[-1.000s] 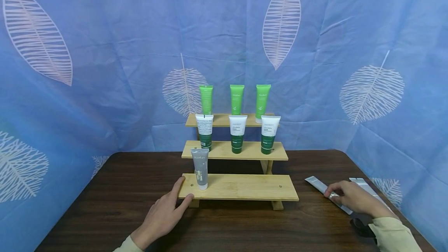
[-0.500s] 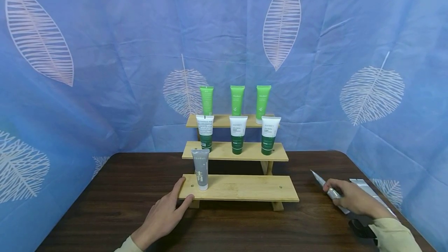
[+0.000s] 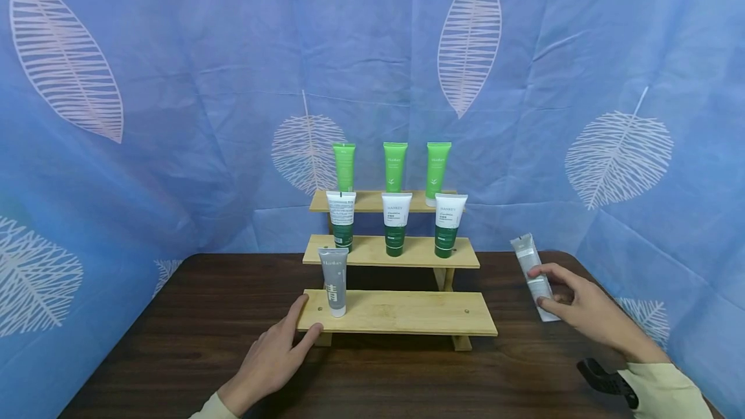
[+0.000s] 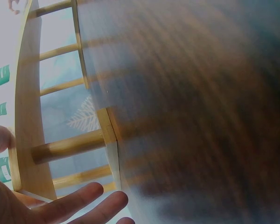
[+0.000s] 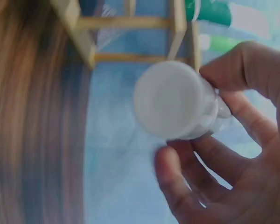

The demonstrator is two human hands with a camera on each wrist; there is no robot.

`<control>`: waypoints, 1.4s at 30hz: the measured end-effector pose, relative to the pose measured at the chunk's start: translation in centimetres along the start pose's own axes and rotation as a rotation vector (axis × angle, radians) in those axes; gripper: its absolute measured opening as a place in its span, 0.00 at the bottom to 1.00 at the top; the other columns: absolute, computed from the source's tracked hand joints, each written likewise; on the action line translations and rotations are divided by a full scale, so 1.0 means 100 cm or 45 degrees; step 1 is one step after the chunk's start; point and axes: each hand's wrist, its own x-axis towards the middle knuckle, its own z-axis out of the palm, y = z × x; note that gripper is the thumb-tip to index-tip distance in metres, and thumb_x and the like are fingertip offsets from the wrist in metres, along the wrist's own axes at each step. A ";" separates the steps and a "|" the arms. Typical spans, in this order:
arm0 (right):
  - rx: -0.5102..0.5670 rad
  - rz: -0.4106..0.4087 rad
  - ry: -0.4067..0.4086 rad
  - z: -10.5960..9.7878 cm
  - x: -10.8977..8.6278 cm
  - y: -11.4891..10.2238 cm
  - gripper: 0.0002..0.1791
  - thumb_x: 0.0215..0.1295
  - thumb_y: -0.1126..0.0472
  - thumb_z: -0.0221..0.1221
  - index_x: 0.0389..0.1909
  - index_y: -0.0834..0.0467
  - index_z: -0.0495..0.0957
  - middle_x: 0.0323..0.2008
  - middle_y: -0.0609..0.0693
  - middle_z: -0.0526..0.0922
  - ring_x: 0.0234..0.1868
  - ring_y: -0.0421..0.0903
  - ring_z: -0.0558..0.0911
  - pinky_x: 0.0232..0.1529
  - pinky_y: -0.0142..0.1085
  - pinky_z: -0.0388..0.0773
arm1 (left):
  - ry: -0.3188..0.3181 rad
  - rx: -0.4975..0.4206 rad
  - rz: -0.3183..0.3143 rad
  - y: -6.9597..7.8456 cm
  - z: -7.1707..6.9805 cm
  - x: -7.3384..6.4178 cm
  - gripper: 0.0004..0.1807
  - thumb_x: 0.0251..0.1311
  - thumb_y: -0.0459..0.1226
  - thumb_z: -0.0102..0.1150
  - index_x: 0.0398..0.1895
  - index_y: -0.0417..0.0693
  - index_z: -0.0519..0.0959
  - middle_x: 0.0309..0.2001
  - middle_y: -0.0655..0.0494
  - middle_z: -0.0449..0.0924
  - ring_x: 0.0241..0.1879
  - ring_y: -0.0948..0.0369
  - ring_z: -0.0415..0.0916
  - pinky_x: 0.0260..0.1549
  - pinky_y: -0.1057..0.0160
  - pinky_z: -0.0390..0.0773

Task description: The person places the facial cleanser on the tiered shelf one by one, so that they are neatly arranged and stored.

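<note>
My right hand (image 3: 588,309) pinches a grey squeeze tube (image 3: 532,273) by thumb and fingertips, right of the stand and over the table. Its round white cap (image 5: 165,100) faces the camera in the right wrist view. At the three-tier wooden display stand (image 3: 407,319), my left hand (image 3: 270,354) touches the left end of the lowest shelf, thumb at the front edge and index finger along the side. Its other fingers (image 4: 79,200) stretch out loosely below the board. Another grey tube (image 3: 334,282) stands cap down on the lowest shelf, near that hand.
Three white-and-green tubes (image 3: 396,225) stand on the middle shelf, and three bright green tubes (image 3: 394,167) on the top one. The stand sits on a dark wooden table (image 3: 233,296). A blue leaf-patterned cloth (image 3: 372,50) hangs behind.
My right hand has picked the grey tube up off the table and turned it more upright. Another grey tube at the right edge is now hidden behind that hand. The left hand stays put.
</note>
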 end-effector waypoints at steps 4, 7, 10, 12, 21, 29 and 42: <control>0.089 -0.108 0.064 0.006 0.002 -0.019 0.28 0.68 0.64 0.67 0.65 0.56 0.67 0.56 0.64 0.72 0.30 0.34 0.80 0.26 0.36 0.75 | 0.000 0.004 0.003 0.000 0.000 0.000 0.47 0.70 0.70 0.43 0.81 0.50 0.57 0.69 0.37 0.73 0.58 0.41 0.80 0.48 0.40 0.79; 0.180 -0.166 0.069 0.013 0.002 -0.034 0.30 0.66 0.66 0.68 0.65 0.58 0.66 0.62 0.67 0.68 0.36 0.36 0.85 0.30 0.37 0.79 | 0.000 0.004 0.006 0.001 0.000 -0.001 0.47 0.70 0.70 0.43 0.81 0.50 0.57 0.69 0.37 0.73 0.58 0.41 0.80 0.48 0.40 0.79; 0.153 -0.207 0.118 0.019 0.002 -0.048 0.30 0.65 0.65 0.69 0.65 0.56 0.68 0.63 0.64 0.70 0.39 0.33 0.83 0.31 0.35 0.80 | 0.000 0.002 0.007 0.001 0.000 -0.001 0.47 0.70 0.69 0.43 0.81 0.49 0.57 0.69 0.37 0.73 0.57 0.41 0.80 0.48 0.40 0.79; 0.102 -0.231 0.159 0.023 0.003 -0.056 0.31 0.64 0.64 0.70 0.65 0.54 0.69 0.62 0.60 0.71 0.41 0.31 0.81 0.32 0.34 0.79 | -0.001 0.002 0.005 0.000 0.000 -0.001 0.47 0.70 0.69 0.43 0.81 0.50 0.57 0.69 0.37 0.73 0.57 0.41 0.80 0.48 0.40 0.79; 0.181 -0.253 0.086 0.042 0.009 -0.088 0.33 0.60 0.69 0.71 0.64 0.57 0.68 0.53 0.63 0.75 0.40 0.41 0.88 0.36 0.36 0.85 | -0.015 -0.001 0.006 0.001 -0.001 -0.001 0.47 0.70 0.70 0.43 0.81 0.50 0.56 0.68 0.37 0.73 0.55 0.41 0.81 0.44 0.41 0.79; 0.157 -0.349 0.084 0.065 0.024 -0.108 0.27 0.57 0.71 0.73 0.56 0.53 0.75 0.56 0.53 0.77 0.50 0.51 0.82 0.40 0.33 0.84 | -0.029 0.004 -0.007 0.001 -0.001 -0.001 0.48 0.70 0.70 0.42 0.81 0.50 0.55 0.67 0.37 0.74 0.49 0.47 0.84 0.38 0.47 0.79; 0.194 -0.434 0.089 0.104 0.044 -0.140 0.26 0.59 0.69 0.72 0.55 0.49 0.76 0.58 0.52 0.76 0.51 0.50 0.81 0.41 0.34 0.84 | -0.052 -0.006 -0.035 0.000 0.000 0.000 0.49 0.69 0.70 0.43 0.82 0.50 0.54 0.65 0.37 0.76 0.32 0.58 0.76 0.27 0.57 0.69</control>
